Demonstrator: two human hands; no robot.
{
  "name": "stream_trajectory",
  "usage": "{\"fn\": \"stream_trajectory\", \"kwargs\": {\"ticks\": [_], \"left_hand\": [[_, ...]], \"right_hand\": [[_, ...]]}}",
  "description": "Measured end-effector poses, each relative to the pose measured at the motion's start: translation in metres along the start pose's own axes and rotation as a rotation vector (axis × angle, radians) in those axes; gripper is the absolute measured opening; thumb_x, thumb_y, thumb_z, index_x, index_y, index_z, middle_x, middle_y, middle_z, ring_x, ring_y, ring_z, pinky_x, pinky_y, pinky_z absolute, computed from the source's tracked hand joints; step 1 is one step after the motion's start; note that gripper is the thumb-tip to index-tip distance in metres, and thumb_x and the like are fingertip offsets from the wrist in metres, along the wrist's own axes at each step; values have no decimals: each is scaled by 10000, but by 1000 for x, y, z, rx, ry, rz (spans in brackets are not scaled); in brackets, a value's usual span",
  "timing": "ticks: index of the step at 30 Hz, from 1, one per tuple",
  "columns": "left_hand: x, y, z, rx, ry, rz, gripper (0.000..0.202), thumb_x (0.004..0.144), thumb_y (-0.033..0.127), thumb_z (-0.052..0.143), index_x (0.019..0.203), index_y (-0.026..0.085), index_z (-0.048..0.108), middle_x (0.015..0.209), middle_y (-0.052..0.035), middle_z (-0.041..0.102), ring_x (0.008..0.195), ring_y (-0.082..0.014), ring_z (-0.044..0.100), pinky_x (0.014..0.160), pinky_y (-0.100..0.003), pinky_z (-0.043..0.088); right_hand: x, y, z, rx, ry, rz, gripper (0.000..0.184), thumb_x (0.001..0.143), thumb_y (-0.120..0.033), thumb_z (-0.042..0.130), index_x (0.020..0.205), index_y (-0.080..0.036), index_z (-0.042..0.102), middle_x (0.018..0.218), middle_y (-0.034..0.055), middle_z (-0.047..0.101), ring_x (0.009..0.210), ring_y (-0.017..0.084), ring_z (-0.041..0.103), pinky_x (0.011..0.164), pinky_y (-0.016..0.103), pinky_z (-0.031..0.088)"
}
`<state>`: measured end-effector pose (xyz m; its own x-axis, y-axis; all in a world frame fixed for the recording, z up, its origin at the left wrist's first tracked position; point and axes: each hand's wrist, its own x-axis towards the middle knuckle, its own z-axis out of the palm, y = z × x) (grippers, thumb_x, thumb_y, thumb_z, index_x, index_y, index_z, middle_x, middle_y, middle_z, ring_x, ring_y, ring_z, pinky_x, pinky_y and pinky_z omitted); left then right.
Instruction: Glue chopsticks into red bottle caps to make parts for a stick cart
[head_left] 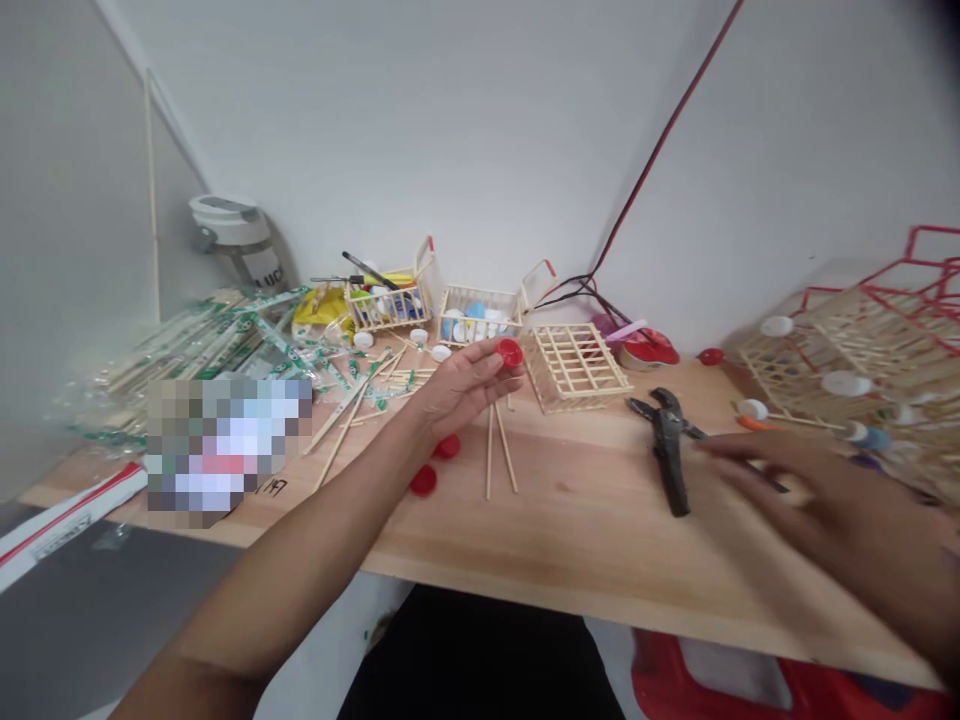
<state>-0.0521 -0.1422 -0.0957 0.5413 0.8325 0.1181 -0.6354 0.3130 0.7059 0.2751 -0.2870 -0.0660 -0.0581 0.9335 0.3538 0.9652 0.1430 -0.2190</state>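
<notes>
Your right hand motion-blurred, cut off by right edge. Your left hand covers part of red cap. Pixelated patch hides items on left of table. Red-framed stick rack cut off at right edge. Contents of stick basket too small to tell.

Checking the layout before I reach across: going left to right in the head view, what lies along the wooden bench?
Plastic-wrapped chopsticks → left hand → red bottle cap → wooden stick lattice panel → black pliers → right hand
</notes>
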Motion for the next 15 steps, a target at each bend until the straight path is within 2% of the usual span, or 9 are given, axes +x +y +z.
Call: {"fn": "stream_trajectory", "kwargs": {"ticks": [2,3,4,6,8,10,13,15], "left_hand": [[0,1,-1,-1,9,15,324,734,185,766,1026,119,641,950,-84,701,877,-162,679,880,-312,518],[0,2,-1,-3,12,22,323,730,188,770,1020,122,643,949,-83,702,881,-163,679,878,-311,516],[0,3,-1,-6,13,28,325,724,192,776,1014,126,646,950,-81,704,887,-164,678,877,-310,514],[-1,4,-1,-8,13,32,332,713,201,786,1009,132,651,950,-73,705,893,-162,676,882,-309,507],[-1,5,-1,-6,14,31,336,710,204,789,1010,136,652,953,-69,706,895,-161,675,897,-319,497],[-2,5,0,-2,13,27,339,712,208,789,1013,136,652,951,-71,707,904,-167,675,908,-330,490],[-2,5,1,2,11,21,338,718,212,784,1018,133,650,961,-78,706,920,-175,672,912,-332,483],[-2,6,1,-7,16,21,336,718,205,783,1018,136,650,956,-71,704,908,-169,672,910,-330,482]], "right_hand": [[21,-67,26,172,-227,-76,307,885,-514,478,890,-254,641,837,53,677,697,182,599,603,305,442],[31,-95,40,209,-300,-87,306,882,-503,492,814,-234,621,796,41,664,685,170,587,613,297,427],[41,-118,52,191,-333,-61,298,869,-490,515,770,-223,600,766,31,656,673,165,580,607,292,404],[56,-146,73,114,-421,-20,261,836,-452,564,741,-210,580,742,24,655,654,167,575,580,286,355],[67,-157,85,37,-504,-19,236,845,-415,548,753,-200,583,754,37,666,656,172,584,567,282,319],[71,-157,88,-36,-562,-32,210,873,-354,496,793,-186,594,782,66,678,679,186,601,566,285,305],[69,-150,82,-112,-605,-42,193,878,-264,455,790,-165,595,788,109,677,682,206,609,566,296,303],[64,-141,74,-91,-616,-25,180,861,-248,472,732,-172,572,748,99,664,636,189,588,554,293,312]]}}
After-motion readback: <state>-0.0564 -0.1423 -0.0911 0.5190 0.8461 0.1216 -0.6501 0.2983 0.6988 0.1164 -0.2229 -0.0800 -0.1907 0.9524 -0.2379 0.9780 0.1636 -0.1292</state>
